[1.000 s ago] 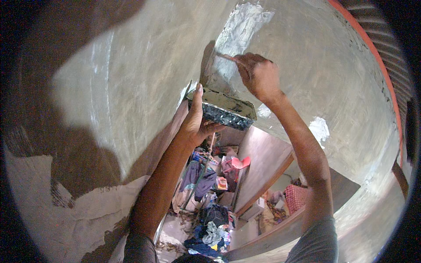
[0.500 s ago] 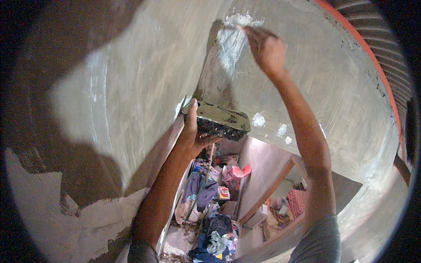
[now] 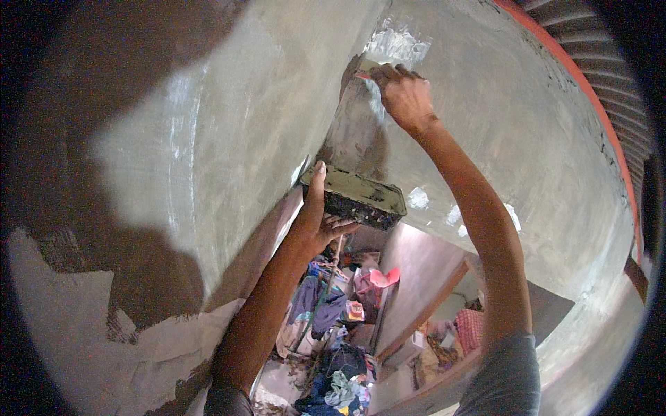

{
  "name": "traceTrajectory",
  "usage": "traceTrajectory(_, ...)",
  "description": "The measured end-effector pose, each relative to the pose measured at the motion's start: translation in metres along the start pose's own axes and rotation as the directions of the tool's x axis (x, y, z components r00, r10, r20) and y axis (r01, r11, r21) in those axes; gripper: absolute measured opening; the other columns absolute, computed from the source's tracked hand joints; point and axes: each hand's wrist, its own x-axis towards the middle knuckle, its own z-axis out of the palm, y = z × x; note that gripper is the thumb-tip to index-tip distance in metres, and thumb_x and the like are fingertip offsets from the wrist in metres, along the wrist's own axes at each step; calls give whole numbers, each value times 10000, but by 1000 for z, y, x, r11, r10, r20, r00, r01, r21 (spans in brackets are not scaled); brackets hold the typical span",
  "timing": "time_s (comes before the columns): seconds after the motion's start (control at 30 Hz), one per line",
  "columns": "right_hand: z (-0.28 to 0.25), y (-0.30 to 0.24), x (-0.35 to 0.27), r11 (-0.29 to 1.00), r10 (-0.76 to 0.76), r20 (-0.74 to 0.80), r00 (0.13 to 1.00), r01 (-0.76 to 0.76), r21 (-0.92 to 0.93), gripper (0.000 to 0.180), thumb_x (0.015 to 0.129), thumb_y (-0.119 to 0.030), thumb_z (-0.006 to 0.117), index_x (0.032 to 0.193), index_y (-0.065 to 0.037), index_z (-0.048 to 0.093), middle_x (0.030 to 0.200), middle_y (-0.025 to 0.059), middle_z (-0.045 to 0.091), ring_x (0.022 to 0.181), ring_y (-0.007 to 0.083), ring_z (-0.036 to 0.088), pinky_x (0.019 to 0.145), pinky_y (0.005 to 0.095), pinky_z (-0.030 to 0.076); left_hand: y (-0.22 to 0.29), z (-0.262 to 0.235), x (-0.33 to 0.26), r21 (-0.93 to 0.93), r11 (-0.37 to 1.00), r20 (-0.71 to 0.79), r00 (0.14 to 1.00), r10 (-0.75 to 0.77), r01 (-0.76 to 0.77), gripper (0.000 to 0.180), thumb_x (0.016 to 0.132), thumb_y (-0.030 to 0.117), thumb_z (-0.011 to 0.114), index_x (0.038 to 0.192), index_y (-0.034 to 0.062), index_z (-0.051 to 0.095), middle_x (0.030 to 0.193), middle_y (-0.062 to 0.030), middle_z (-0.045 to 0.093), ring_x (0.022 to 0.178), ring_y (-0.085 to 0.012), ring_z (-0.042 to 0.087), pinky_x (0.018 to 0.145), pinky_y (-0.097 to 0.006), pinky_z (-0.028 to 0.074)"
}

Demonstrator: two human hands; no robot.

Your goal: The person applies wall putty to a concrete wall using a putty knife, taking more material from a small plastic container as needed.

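Head view: a plasterer works a grey wall [image 3: 229,139], the right hand [image 3: 404,97] at one o'clock clenched on a small trowel [image 3: 368,71] pressed to a fresh white patch of plaster [image 3: 397,47]. The left hand [image 3: 320,218], near centre, grips a loaded mortar board [image 3: 355,197] from below, its edge touching the wall. The spreading stroke appears underway; the next likely calls for reloading from the board. An orange roof edge [image 3: 555,59] bounds two o'clock; a cluttered room [image 3: 347,326] opens at six.
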Motion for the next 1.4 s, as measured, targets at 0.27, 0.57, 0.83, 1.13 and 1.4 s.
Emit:
traceTrajectory(0.27, -6, 63, 61, 979, 202, -68, 977, -203, -9, 225, 824, -156, 426, 941, -152, 617, 741, 135, 622, 656, 297, 620, 516, 399, 496, -9, -4, 5, -64, 998, -56, 998, 3, -6, 850, 689, 668, 514, 1280, 99, 294, 1191, -191, 436, 1047, -350, 486, 839, -521, 432)
traceTrajectory(0.57, -34, -37, -23, 966, -50, 113, 992, 19, 257, 293, 777, -97, 460, 1047, -120, 570, 843, 106, 611, 752, 244, 612, 595, 381, 506, 0, -4, 8, -16, 999, -44, 998, -36, 35, 741, 726, 662, 456, 1217, 112, 380, 1108, -152, 505, 943, -273, 552, 724, -432, 503)
traceTrajectory(0.83, -33, 53, 32, 968, 252, -44, 967, -252, 1, 175, 800, -161, 465, 873, -93, 608, 767, 148, 604, 672, 298, 611, 522, 406, 488, -8, 0, 2, 5, 1000, -116, 993, 12, -12, 796, 701, 675, 485, 1237, 100, 359, 1113, -161, 500, 913, -308, 564, 736, -441, 502)
traceTrajectory(1.13, -33, 12, 10, 979, 202, 88, 975, -204, 9, 233, 798, -159, 469, 992, -146, 598, 753, 124, 613, 632, 273, 614, 553, 420, 499, -2, -1, 5, -31, 999, -38, 998, -40, 39, 765, 714, 665, 483, 1226, 108, 369, 1132, -150, 496, 949, -311, 546, 802, -473, 471)
traceTrajectory(1.4, -24, 15, 24, 973, 220, 165, 961, -229, 37, 193, 789, -139, 466, 911, -84, 605, 770, 122, 618, 669, 286, 614, 525, 395, 471, -3, 0, 2, -25, 999, -53, 998, -27, 26, 706, 761, 660, 420, 1243, 148, 359, 1158, -126, 489, 1023, -291, 511, 798, -461, 472)
